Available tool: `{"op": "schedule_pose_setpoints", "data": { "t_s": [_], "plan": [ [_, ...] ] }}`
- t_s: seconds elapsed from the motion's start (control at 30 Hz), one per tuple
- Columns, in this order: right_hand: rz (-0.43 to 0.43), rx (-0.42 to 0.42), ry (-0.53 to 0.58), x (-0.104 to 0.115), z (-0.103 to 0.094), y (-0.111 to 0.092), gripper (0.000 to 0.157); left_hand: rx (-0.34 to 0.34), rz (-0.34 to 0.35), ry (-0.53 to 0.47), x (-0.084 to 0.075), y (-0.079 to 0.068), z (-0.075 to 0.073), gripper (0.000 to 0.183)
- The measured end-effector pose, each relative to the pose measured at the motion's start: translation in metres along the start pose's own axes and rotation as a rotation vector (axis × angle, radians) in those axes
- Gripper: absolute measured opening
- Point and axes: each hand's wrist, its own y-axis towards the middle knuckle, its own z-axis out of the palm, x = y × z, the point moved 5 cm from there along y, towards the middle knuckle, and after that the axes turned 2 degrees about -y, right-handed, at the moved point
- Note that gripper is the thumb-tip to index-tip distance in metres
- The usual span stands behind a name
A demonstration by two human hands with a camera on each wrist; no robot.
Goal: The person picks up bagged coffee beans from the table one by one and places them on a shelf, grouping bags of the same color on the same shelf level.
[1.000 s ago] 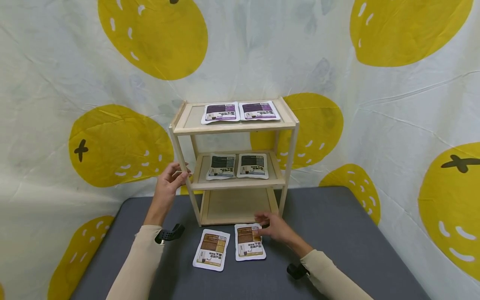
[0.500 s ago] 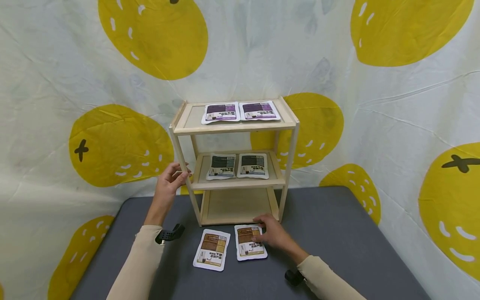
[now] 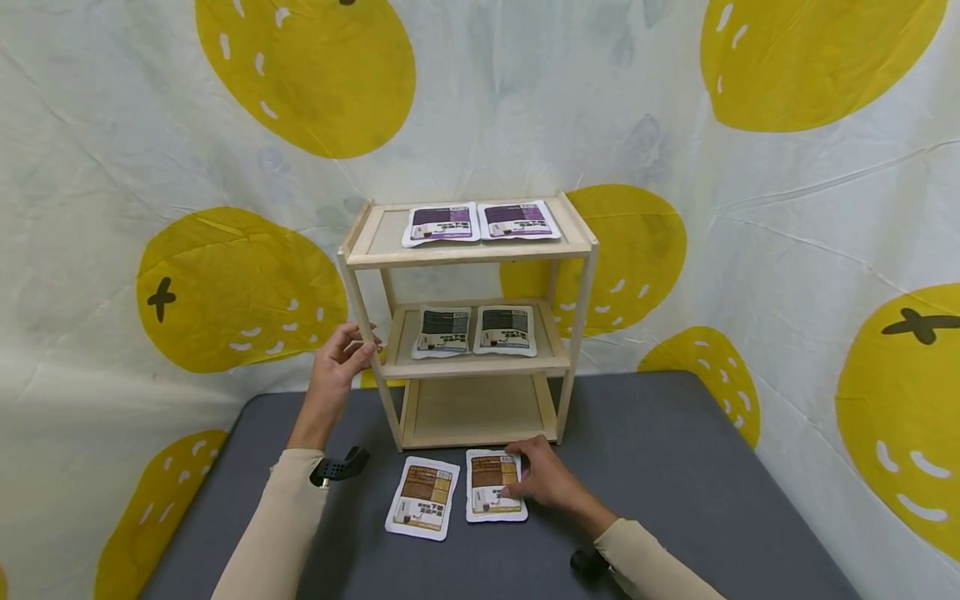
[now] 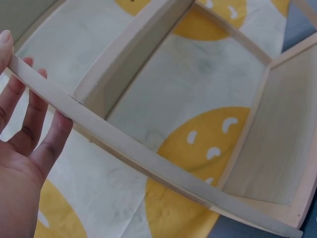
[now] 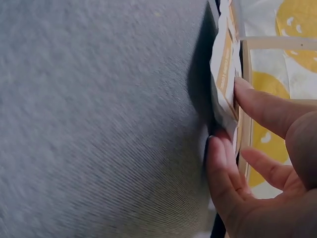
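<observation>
A small three-tier wooden shelf [image 3: 465, 365] stands on the dark grey table. My left hand [image 3: 335, 367] holds its left front post [image 4: 124, 139], thumb on one side and fingertips on the other. In front of the shelf lie two white pouches with brown labels. My right hand [image 3: 546, 475] pinches the right-hand brown-labelled pouch [image 3: 487, 483] by its right edge. In the right wrist view, the thumb presses on the face of this pouch [image 5: 225, 74] while fingers reach under its edge. The left-hand brown-labelled pouch [image 3: 423, 497] lies slightly turned, untouched.
Two purple-labelled pouches [image 3: 442, 224] lie side by side on the top tier. On the middle tier lie two dark-labelled pouches [image 3: 506, 331]. The bottom tier [image 3: 474, 412] sits low, just behind the brown-labelled pouches. A fruit-print cloth [image 3: 480, 100] hangs behind.
My right hand has come down onto the right brown-labelled pouch and taken its edge between thumb and fingers. That pouch has shifted slightly left. The left hand stays on the post.
</observation>
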Motion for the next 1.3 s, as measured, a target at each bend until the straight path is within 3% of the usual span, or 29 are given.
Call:
{"op": "schedule_pose_setpoints", "data": {
  "t_s": [0.33, 0.63, 0.8, 0.97, 1.3],
  "plan": [
    [0.101, -0.025, 0.043, 0.0, 0.007, -0.001, 0.071, -0.001, -0.008, -0.004, -0.003, -0.001, 0.001, 0.041],
    [0.02, 0.086, 0.106, 0.002, 0.01, 0.002, 0.074, 0.007, 0.008, -0.007, -0.003, 0.0, 0.001, 0.039],
    [-0.004, 0.167, 0.18, 0.003, 0.011, 0.001, 0.064, 0.006, 0.009, -0.008, -0.002, 0.0, 0.001, 0.04],
    [-0.034, 0.202, 0.257, 0.002, 0.013, 0.002, 0.053, 0.01, 0.006, -0.006, -0.002, -0.001, 0.0, 0.046],
    [-0.048, 0.218, 0.346, 0.0, 0.01, 0.002, 0.05, 0.027, -0.002, 0.003, -0.002, 0.0, -0.001, 0.033]
  ]
}}
